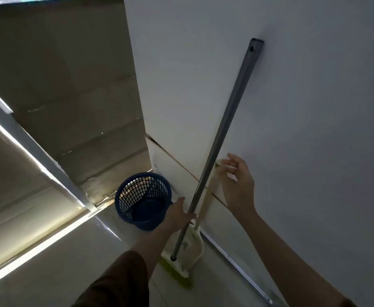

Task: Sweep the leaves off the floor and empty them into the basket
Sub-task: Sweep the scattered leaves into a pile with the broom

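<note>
A broom with a long grey metal handle (230,111) leans against the white wall, its cream head and green bristles (179,273) on the floor. My left hand (179,216) grips the handle low down. Behind the broom stands a cream dustpan (194,242) with a thin pale handle (208,193). My right hand (237,182) is open, fingers spread, fingertips at the top of the dustpan handle. A dark blue mesh basket (126,196) stands on the floor just left of the broom; it looks empty. No leaves are visible.
The white wall (292,107) fills the right side, with a metal strip (237,264) along its base. A sliding door frame (37,156) runs diagonally at left, beyond it a dim tiled area. Pale glossy floor tiles (70,262) lie in front.
</note>
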